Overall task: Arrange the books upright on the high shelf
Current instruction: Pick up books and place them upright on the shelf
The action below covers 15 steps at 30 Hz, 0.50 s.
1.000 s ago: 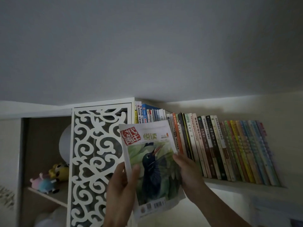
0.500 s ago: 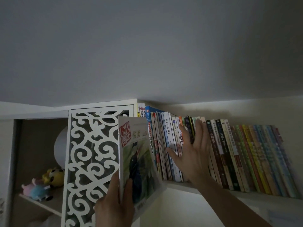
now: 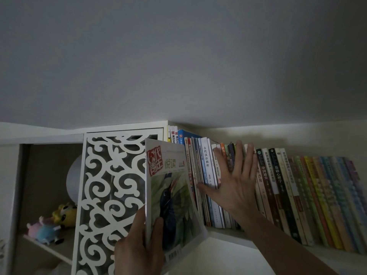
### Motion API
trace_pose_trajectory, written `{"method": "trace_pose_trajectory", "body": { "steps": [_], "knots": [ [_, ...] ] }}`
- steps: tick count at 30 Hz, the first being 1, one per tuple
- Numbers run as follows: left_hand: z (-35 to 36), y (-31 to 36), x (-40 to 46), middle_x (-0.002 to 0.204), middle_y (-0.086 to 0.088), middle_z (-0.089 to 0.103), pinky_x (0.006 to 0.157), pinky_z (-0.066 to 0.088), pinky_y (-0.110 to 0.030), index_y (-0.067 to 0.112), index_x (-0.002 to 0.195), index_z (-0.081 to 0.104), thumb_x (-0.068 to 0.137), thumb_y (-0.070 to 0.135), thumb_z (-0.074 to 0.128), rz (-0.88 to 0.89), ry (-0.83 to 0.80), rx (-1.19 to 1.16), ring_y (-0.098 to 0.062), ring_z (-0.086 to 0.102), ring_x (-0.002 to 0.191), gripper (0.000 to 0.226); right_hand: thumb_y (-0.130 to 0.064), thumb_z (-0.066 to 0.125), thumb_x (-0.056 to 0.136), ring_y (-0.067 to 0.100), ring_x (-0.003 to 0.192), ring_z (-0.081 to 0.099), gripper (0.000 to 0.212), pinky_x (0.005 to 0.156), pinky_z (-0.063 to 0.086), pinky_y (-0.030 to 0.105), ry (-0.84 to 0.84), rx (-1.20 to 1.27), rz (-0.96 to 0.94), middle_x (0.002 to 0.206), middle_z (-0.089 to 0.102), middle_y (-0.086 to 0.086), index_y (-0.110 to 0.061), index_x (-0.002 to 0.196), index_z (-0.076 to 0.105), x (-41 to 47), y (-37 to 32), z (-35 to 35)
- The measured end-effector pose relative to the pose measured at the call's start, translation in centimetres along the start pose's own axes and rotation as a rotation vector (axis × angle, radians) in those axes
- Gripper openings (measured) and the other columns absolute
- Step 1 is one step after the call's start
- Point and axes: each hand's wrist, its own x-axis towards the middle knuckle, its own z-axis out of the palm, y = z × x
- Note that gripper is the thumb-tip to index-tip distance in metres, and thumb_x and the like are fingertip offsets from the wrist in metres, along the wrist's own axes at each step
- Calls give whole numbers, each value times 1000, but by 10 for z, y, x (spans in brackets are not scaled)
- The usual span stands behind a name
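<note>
Fingers (image 3: pixel 241 155) of the right hand (image 3: pixel 236 187) are straight and spread, pressing flat on the spines of the row of books (image 3: pixel 278 191) on the high shelf (image 3: pixel 226 234). The left hand (image 3: pixel 139 249) grips a magazine (image 3: pixel 170 195) at its lower corner, thumb on the bird cover and the other fingers behind it. The magazine stands upright with its long axis vertical, title at the top, cover turned to the right, just beside the left end of the row. A white carved panel (image 3: pixel 107 195) stands to the left, with plush toys (image 3: pixel 51 225) behind it.
</note>
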Motion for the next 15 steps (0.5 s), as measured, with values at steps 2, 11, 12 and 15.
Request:
{"method": "trace_pose_trajectory", "body": {
  "steps": [2, 11, 12, 15],
  "knots": [
    [0, 2, -1, 42, 12, 50, 48, 39, -1, 33, 115, 69, 79, 31, 70, 1, -10, -23, 0, 60, 51, 36, -95, 42, 73, 47, 153, -2, 110, 122, 10, 64, 30, 5, -33, 167, 3, 27, -27, 159, 31, -2, 4, 1],
    [-2, 13, 3, 56, 23, 60, 47, 37, 1, 50, 118, 52, 87, 28, 75, 27, -41, -52, 4, 59, 50, 44, -89, 44, 77, 47, 154, 0, 102, 123, 11, 61, 15, -36, -26, 166, 8, 28, -26, 157, 36, -3, 8, -5],
    [-2, 13, 4, 46, 22, 53, 46, 36, 2, 49, 118, 53, 86, 29, 76, 35, -54, -46, 3, 59, 49, 44, -87, 48, 76, 48, 153, 0, 102, 123, 11, 61, 17, -43, -21, 165, 9, 28, -24, 156, 38, -3, 7, -6],
    [-8, 16, 7, 44, 31, 40, 47, 33, 5, 46, 122, 51, 80, 29, 71, 70, -118, -41, 0, 58, 50, 49, -79, 56, 72, 50, 152, 1, 103, 121, 11, 63, 22, -51, -5, 163, 13, 31, -18, 154, 41, -2, 3, -9]
  ]
}}
